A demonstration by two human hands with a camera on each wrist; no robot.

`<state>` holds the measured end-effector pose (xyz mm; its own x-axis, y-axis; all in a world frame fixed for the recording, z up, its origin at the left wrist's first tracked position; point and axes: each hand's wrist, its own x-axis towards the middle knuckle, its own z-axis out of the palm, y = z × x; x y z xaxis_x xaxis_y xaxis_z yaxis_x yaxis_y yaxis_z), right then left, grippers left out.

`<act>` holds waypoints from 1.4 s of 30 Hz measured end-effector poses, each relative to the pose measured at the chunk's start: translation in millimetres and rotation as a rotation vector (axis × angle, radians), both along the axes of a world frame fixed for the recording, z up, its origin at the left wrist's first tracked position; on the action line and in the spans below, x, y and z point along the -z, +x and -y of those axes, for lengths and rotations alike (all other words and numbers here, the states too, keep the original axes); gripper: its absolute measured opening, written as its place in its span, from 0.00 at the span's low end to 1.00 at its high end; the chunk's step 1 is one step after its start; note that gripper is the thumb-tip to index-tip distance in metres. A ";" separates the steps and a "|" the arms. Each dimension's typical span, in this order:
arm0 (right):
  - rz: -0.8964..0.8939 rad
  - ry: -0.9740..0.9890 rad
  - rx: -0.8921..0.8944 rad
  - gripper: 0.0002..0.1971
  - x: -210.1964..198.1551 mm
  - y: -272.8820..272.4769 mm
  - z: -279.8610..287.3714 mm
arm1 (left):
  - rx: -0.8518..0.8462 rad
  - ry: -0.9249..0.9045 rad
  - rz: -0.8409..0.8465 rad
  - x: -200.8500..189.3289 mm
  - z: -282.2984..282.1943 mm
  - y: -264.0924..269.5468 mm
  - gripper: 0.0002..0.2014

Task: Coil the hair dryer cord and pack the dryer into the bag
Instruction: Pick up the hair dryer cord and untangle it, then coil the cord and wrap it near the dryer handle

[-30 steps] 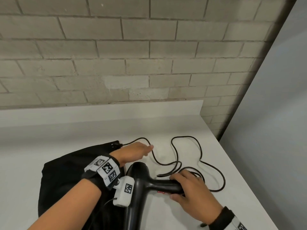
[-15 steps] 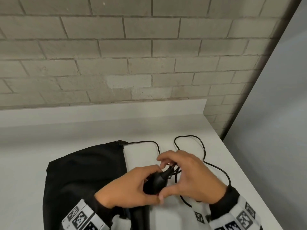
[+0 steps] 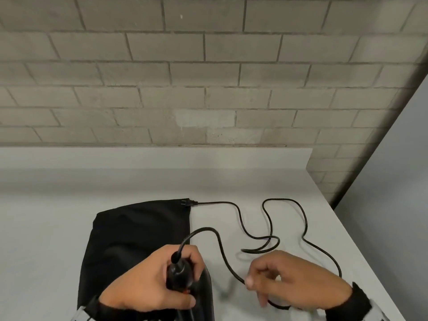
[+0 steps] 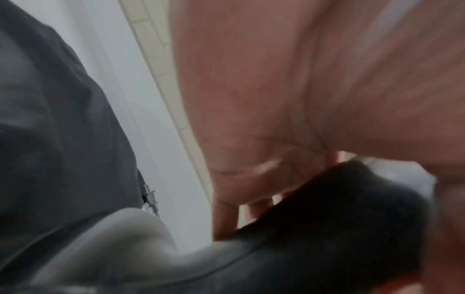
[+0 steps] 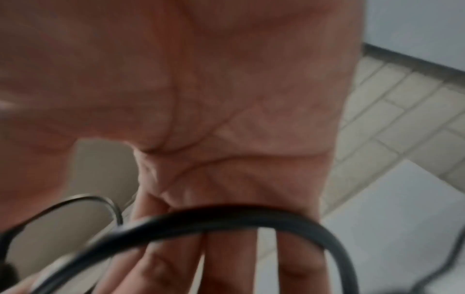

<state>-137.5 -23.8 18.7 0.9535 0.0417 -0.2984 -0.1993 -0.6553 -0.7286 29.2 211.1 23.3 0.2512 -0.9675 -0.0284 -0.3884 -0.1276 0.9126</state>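
Note:
A black hair dryer (image 3: 179,273) stands handle-up at the bottom centre, and my left hand (image 3: 143,286) grips its handle. Its barrel (image 3: 202,297) runs down out of frame. The black cord (image 3: 216,235) arcs from the handle end over to my right hand (image 3: 296,281), which pinches it. More cord lies in loose loops (image 3: 287,218) on the counter. The plug (image 3: 187,203) rests at the top right corner of the flat black bag (image 3: 139,228). In the right wrist view the cord (image 5: 226,215) crosses my fingers. The left wrist view shows the handle (image 4: 339,208) in my palm.
The white counter (image 3: 69,205) ends in a low upstand against a grey brick wall (image 3: 208,77). Its right edge (image 3: 361,246) runs diagonally close to my right hand, with a drop beyond it. The cord loops cover the counter's right half.
Both hands were together at the handle's end. My right hand has since moved right, drawing a length of cord out, while my left hand keeps hold of the handle.

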 end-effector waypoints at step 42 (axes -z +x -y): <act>0.637 0.640 0.558 0.22 13.4 -11.1 16.2 | -0.644 -0.601 -1.040 -40.1 4.7 -6.1 0.17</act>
<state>-148.6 -40.0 5.2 0.8586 -0.4779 0.1855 0.1862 -0.0465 -0.9814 23.0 206.4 63.4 0.7798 -0.6181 -0.0991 0.4834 0.4938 0.7228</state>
